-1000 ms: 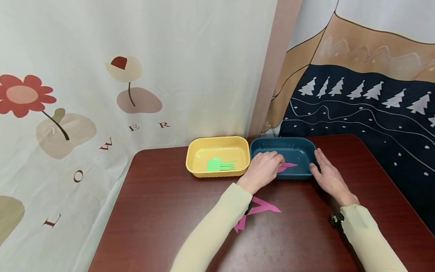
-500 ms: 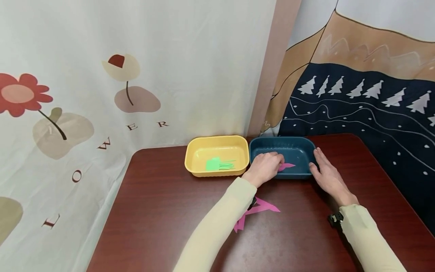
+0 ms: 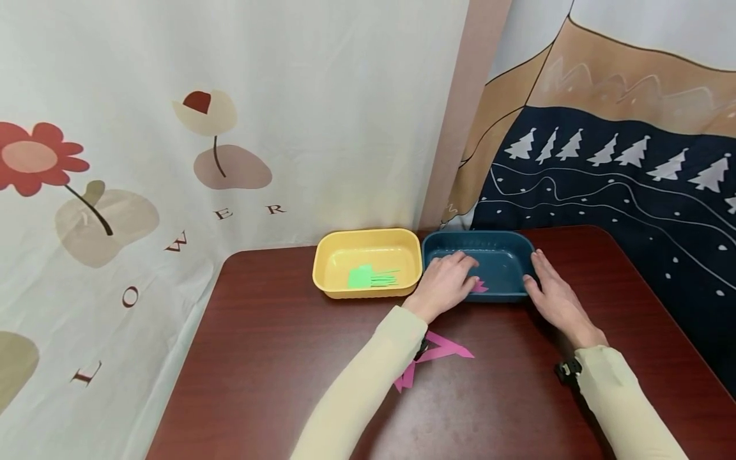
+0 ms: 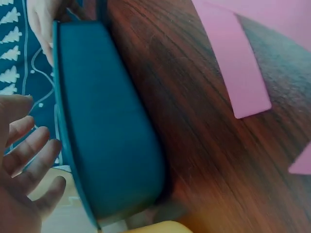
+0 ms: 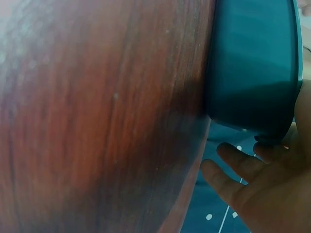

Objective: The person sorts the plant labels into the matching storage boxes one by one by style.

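In the head view my left hand (image 3: 441, 281) is over the left part of a dark blue plastic basin (image 3: 503, 259). Its fingers are loosely bent and apart, and the left wrist view shows nothing between them. Below the fingertips, pink paper-like pieces (image 3: 480, 287) lie inside the basin, partly hidden by the hand. My right hand (image 3: 559, 305) rests with extended fingers against the basin's right end. More pink strips (image 3: 445, 349) lie on the table in front, partly covered by my left forearm; the left wrist view shows one strip (image 4: 238, 68) close up.
A yellow basin (image 3: 368, 239) stands directly left of the blue one, holding a green sheet (image 3: 360, 277) and thin green strips (image 3: 384, 279). Both are near the back edge of the brown table (image 3: 270, 332). Printed curtains (image 3: 345, 128) hang behind.
My left hand has let go of the pink piece, which now lies lower in the blue basin, and its fingers have spread. The right hand has stayed at the basin's end.
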`<state>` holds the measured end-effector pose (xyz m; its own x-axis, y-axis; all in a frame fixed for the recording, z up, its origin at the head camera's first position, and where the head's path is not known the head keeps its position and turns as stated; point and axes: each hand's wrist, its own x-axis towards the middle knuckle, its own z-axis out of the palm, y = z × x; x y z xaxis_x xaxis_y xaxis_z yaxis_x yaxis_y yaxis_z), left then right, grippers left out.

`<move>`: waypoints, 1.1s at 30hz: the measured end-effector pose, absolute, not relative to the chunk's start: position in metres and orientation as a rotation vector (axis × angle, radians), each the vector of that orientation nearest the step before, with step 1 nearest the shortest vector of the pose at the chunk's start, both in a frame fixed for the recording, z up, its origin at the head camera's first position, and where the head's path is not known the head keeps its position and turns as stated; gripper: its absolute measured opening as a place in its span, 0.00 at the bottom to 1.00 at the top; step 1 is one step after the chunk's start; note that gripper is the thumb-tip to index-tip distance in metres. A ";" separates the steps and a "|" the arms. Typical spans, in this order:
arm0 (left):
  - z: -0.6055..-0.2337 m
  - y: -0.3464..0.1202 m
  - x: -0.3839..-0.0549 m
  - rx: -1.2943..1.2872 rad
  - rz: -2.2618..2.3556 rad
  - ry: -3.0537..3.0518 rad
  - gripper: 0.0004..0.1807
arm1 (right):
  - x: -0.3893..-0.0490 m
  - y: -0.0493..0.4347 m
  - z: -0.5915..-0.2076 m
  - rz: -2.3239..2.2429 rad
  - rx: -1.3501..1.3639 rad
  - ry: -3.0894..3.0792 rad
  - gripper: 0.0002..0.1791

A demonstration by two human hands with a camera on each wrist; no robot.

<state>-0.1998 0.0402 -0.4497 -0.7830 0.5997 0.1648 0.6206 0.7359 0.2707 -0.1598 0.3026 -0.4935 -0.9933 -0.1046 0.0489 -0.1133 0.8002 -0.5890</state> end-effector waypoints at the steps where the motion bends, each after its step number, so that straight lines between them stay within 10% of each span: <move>1: -0.449 0.037 -0.197 -1.021 -0.492 -2.844 0.20 | -0.160 0.302 -0.493 0.973 0.181 -2.969 0.37; 33: -0.463 -0.086 -0.135 -1.162 -0.363 -2.623 0.10 | -0.159 0.301 -0.491 0.994 0.190 -2.998 0.38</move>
